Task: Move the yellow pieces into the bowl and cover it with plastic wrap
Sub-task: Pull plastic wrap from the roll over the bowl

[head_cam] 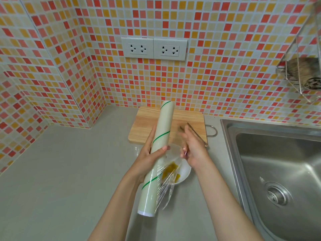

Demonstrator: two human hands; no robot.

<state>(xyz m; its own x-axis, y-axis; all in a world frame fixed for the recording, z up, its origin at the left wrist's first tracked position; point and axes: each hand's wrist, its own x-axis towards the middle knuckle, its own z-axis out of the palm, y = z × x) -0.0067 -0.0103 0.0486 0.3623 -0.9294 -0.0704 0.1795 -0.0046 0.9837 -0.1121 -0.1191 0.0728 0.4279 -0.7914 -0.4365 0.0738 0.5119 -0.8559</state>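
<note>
Nearest to me, my left hand (147,159) wraps around the middle of the plastic wrap roll (157,155), thumb across its front, so that grip is clamped on the roll. The roll is held above the tabletop (60,171), slanting from about 6 o'clock up toward 12 o'clock. A crumpled, glossy sheet of film (167,178) trails off the roll's lower half toward 3 o'clock, and it hangs over the bowl rather than lying on it.

Just beyond, at 3 o'clock of the roll, my right hand (192,150) is motion-blurred. Its fingers look mostly extended, and the film's free edge seems to meet them near the thumb, but I cannot tell whether that grip is pinched on the film or merely spread beside it.

Under the film sits the white bowl (184,173), with the yellow pieces (171,168) visible inside it through the plastic. So I judge the first half done: I see no yellow pieces on the wooden cutting board (147,122) farther out at 12 o'clock, only a pair of tongs (194,131) lying across its right side.

What remains, I think, is the cover itself: draw out enough film, tear it from the roll, stretch it flat over the rim and press the edges down.
</note>
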